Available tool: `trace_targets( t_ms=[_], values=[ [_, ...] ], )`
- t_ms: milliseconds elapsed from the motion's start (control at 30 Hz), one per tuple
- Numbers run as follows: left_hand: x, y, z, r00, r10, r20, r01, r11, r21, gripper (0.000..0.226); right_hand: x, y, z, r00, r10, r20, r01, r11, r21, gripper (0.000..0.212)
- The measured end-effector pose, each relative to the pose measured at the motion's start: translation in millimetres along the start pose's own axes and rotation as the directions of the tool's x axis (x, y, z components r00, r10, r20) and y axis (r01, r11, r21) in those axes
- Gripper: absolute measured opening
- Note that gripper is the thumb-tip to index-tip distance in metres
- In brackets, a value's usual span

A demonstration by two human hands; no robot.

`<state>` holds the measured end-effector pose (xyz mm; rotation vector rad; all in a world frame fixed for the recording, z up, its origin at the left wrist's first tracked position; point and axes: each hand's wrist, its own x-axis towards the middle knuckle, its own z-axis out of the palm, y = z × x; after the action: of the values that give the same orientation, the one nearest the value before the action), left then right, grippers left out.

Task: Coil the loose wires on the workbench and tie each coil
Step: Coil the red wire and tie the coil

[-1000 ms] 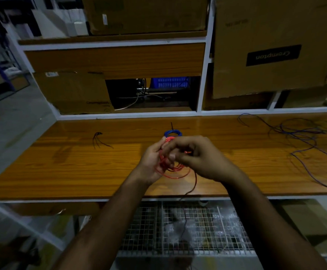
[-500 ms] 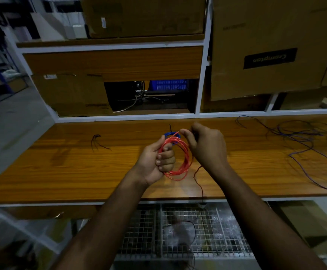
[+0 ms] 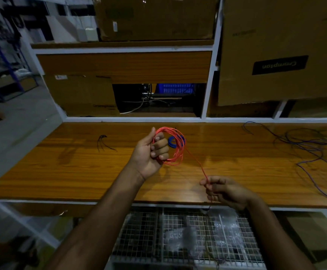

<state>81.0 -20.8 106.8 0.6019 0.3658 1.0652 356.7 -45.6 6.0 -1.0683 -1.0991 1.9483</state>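
A dim workshop: a wooden desk (image 3: 65,168) runs across the view under white-framed shelves stacked with cardboard boxes (image 3: 275,47), the nearest print on them too dark to read with certainty. Below the desk edge sits a wire-mesh basket (image 3: 188,238) holding crumpled clear plastic that is hard to make out.

The left hand (image 3: 151,152) is raised over the middle of the desk, its fingers (image 3: 159,148) curled round one side of a red wire coil (image 3: 175,147); the gripped part of the coil is hidden inside the fist. From the coil a single red strand runs down to the right hand (image 3: 225,190), which sits near the front edge of the desk. There the thumb and fingertips pinch the strand, and the remaining fingers are curled. Below that pinch the wire turns dark and is lost against the basket.

Just beyond the left fingers, partly covered by the red loops, lies a small blue wire coil (image 3: 171,142) on the desk. Well left of those fingers lies a short dark wire scrap (image 3: 103,142). Far to the right of the right fingers sprawl loose dark wires (image 3: 310,151), cut off by the frame edge.
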Motion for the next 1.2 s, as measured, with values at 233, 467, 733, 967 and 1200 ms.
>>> trace_targets(
  t_ms=[233,467,733,967,1200],
  values=[
    [6,-8,4,0.993,-0.117,-0.017,0.118,0.984,0.134,0.035,-2,-17,66,0.935,-0.275,-0.224,0.224,0.947,-0.229,0.043],
    [6,-26,6,0.973,-0.220,-0.064,0.228,0.954,0.193,0.038,-10,-85,97,0.830,-0.557,0.024,0.397,0.562,-0.726,0.061],
    [0,-25,9,0.964,-0.256,-0.072,0.266,0.936,0.232,0.036,-6,-94,108,0.736,-0.659,0.153,0.163,-0.048,-0.986,0.026],
    [-1,-29,15,0.971,-0.236,-0.030,0.237,0.944,0.231,0.037,-1,-91,111,0.732,-0.677,0.073,0.050,-0.052,-0.997,0.018],
    [-2,-28,13,0.967,-0.248,-0.058,0.255,0.945,0.207,0.039,-10,-93,113,0.741,-0.633,0.224,-0.006,-0.340,-0.940,0.027]
  ],
)
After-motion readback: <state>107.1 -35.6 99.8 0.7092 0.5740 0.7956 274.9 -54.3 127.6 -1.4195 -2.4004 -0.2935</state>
